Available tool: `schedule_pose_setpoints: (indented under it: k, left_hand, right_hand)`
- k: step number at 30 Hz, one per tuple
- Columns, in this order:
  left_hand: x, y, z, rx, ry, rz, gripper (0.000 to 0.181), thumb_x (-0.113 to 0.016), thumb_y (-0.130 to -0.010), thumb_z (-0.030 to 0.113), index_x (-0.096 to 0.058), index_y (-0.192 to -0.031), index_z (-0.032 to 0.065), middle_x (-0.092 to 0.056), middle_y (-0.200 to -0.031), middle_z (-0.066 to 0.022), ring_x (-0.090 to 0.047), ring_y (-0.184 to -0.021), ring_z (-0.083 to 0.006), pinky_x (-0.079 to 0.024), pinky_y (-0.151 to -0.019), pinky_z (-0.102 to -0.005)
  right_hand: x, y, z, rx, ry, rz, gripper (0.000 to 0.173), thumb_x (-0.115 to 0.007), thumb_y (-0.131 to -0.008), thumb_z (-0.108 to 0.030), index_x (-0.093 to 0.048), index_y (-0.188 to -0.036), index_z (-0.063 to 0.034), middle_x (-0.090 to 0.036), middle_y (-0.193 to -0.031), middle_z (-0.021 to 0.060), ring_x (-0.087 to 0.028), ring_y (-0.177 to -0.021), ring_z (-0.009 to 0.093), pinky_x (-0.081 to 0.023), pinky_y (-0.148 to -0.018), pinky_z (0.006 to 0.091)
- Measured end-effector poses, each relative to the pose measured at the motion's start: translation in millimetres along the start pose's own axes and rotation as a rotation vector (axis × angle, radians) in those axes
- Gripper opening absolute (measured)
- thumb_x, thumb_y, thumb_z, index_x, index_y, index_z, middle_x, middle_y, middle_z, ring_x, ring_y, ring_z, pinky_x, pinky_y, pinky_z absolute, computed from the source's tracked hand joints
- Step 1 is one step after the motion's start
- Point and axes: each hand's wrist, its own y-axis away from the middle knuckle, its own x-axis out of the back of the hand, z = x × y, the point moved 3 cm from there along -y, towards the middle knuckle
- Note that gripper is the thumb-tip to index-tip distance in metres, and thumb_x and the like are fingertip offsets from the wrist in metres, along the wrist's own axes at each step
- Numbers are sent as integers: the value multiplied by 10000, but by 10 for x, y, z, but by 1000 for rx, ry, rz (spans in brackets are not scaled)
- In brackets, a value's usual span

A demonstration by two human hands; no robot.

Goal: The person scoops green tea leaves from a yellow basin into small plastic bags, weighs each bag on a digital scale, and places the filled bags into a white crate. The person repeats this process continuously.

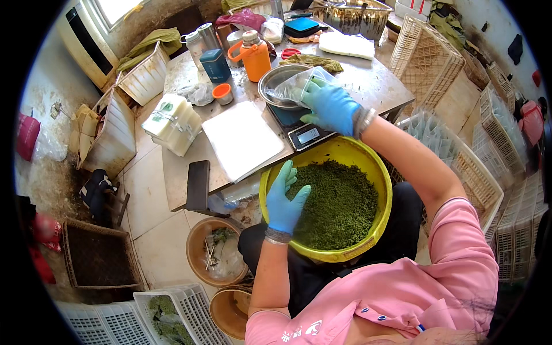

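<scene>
My right hand (330, 105), in a blue-green glove, holds a clear plastic bag (293, 88) over a steel bowl (276, 86). The bowl rests on a digital scale (306, 134) with a lit display at the table's edge. My left hand (286, 202), gloved alike, is raised over the left side of a yellow basin (383, 215), fingers apart and holding nothing. Small green plant pieces (336, 202) fill much of the basin, which sits at my lap. White sheets (243, 138) lie left of the scale, beside a tied stack of printed bags (172, 123).
A black phone (198, 185) lies at the table's near edge. Farther back stand an orange flask (256, 58), a blue tin (215, 67) and an orange cup (222, 92). Brown tubs (194, 263) are at lower left, and a crate (478, 189) of filled bags is at right.
</scene>
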Motion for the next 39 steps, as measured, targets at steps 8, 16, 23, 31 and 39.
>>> schedule_pose_setpoints:
  k: [8, 16, 23, 31, 39]
  left_hand:
    - [-28, 64, -61, 119, 17, -15, 586, -729, -850, 58, -518, -1396, 37, -648, -1203, -126, -637, -1038, -177, -520, -929, -306]
    - [-57, 126, -257, 174, -5, -7, 504, -716, -859, 37, -567, -1339, 11, -667, -1172, -131, -651, -1006, -168, -521, -907, -294]
    - [-79, 156, -339, 156, -56, -31, 460, -709, -871, 40, -585, -1313, 2, -682, -1135, -105, -650, -994, -148, -526, -884, -278]
    - [-144, 116, -405, 117, -128, -56, 432, -721, -859, 66, -607, -1269, -10, -692, -1112, -146, -682, -950, -180, -544, -863, -297]
    - [-99, 86, -402, 137, -189, -46, 390, -707, -889, 92, -624, -1262, 12, -708, -1078, -113, -674, -949, -152, -537, -846, -277]
  right_hand:
    - [-688, 1698, -597, -313, -194, -482, 526, -636, -890, -379, -538, -1277, -37, -625, -1112, 171, -652, -971, 330, -554, -780, 432]
    - [-917, 2222, -1594, -93, -313, -769, 770, -689, -822, -487, -447, -1419, -64, -546, -1253, 234, -595, -1087, 381, -554, -780, 464]
    - [-880, 2454, -1042, -172, -382, -909, 803, -679, -854, -416, -311, -1530, -188, -453, -1406, 277, -620, -1052, 436, -540, -818, 518]
    - [-926, 2280, -1394, 194, -257, -767, 859, -751, -745, -172, -343, -1501, -161, -432, -1436, 272, -683, -923, 397, -582, -726, 455]
    - [-1241, 1968, -1829, 259, -322, -503, 412, -580, -867, -186, -586, -1267, -89, -649, -1081, 233, -699, -701, 342, -532, -536, 473]
